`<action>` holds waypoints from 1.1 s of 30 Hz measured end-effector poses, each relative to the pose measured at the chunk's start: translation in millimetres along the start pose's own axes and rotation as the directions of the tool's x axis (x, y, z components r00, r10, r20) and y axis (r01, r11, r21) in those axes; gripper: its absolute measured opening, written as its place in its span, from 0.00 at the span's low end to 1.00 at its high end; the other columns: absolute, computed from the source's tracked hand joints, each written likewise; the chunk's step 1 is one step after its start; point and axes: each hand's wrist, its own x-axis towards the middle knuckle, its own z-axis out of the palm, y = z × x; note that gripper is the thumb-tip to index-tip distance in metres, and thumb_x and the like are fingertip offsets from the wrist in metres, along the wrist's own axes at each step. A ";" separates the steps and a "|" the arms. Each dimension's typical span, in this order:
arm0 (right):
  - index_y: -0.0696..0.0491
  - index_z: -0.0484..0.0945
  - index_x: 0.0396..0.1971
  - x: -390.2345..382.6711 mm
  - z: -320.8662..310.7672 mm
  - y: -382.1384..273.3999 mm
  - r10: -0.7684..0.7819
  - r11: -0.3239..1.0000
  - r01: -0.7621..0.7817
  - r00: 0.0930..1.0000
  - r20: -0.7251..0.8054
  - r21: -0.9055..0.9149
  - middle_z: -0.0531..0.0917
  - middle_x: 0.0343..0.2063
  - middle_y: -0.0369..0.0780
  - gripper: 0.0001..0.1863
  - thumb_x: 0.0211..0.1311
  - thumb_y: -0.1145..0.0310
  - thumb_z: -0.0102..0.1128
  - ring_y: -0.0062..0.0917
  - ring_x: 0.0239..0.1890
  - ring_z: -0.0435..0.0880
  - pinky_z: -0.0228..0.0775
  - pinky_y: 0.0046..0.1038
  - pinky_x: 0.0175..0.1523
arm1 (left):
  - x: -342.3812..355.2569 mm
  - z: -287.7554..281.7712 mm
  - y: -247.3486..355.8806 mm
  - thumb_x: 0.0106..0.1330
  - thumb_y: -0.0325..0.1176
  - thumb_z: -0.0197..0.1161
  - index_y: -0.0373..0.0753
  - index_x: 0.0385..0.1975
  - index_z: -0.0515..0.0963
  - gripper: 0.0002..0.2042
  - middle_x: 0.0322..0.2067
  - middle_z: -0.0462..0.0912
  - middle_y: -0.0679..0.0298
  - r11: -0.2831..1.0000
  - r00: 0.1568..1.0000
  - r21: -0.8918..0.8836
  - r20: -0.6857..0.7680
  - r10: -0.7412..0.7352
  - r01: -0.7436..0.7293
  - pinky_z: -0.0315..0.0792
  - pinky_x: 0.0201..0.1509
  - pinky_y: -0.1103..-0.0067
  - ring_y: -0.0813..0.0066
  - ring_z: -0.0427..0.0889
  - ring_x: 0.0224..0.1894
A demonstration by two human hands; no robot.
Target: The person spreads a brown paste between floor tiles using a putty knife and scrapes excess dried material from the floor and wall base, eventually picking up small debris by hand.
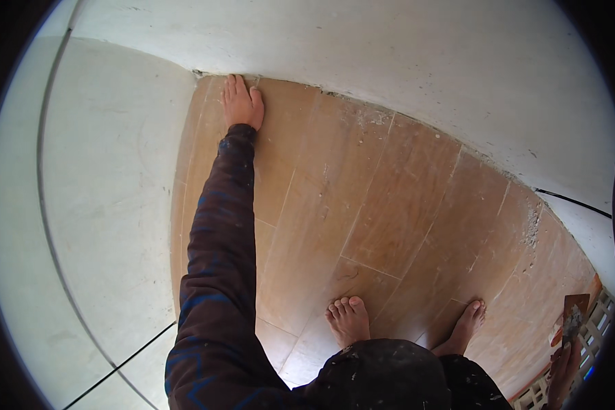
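Observation:
My left hand lies flat on the wood-look tiled floor, its fingers stretched out. The fingertips reach the foot of the pale wall, close to the corner. A dark long sleeve with blue lines covers that arm. Low at the right rim, my right hand is closed around a putty knife. Its rust-brown, square-ended blade points up and carries pale smears. Part of the right fingers lies in shadow at the picture's edge.
A beige lattice plastic crate stands at the right rim. Pale crumbs and residue lie along the wall's foot. My bare feet are on the floor. A black cable shows against the right wall; a second pale wall rises at left.

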 end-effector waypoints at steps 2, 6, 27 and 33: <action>0.53 0.70 0.66 -5.9 2.1 6.4 -0.007 1.000 0.006 0.999 -0.054 -0.009 0.72 0.26 0.28 0.18 0.86 0.61 0.47 0.06 0.19 0.61 0.50 0.14 0.21 | -6.6 -0.8 15.8 0.72 0.32 0.55 0.32 0.69 0.69 0.26 0.72 0.69 0.45 0.998 1.000 -0.062 0.001 0.018 -0.018 0.55 0.80 0.57 0.43 0.63 0.76; 0.53 0.72 0.60 -23.8 -4.7 -12.9 -0.016 0.996 0.013 1.000 -0.024 -0.089 0.72 0.25 0.29 0.15 0.86 0.62 0.45 0.07 0.18 0.62 0.52 0.15 0.20 | -47.6 -28.6 56.5 0.73 0.35 0.54 0.31 0.70 0.68 0.27 0.73 0.67 0.45 0.826 0.926 -0.532 0.184 0.328 -0.187 0.53 0.81 0.56 0.44 0.60 0.77; 0.60 0.82 0.35 -51.3 13.0 -91.6 -0.097 0.986 0.095 0.995 -0.009 -0.138 0.77 0.18 0.36 0.17 0.82 0.63 0.52 0.19 0.18 0.72 0.63 0.27 0.24 | -97.0 -33.1 205.9 0.76 0.45 0.52 0.23 0.76 0.54 0.37 0.79 0.50 0.36 0.970 0.952 -0.183 0.234 0.199 -0.158 0.40 0.85 0.54 0.41 0.46 0.82; 0.59 0.83 0.36 -72.0 18.5 -71.3 -0.070 0.987 0.082 0.993 -0.096 0.136 0.79 0.18 0.37 0.18 0.82 0.60 0.54 0.20 0.18 0.73 0.64 0.27 0.25 | -159.1 -70.8 323.8 0.76 0.45 0.52 0.24 0.76 0.55 0.37 0.79 0.51 0.36 0.678 0.688 -0.613 0.283 0.668 -0.406 0.41 0.85 0.55 0.40 0.47 0.82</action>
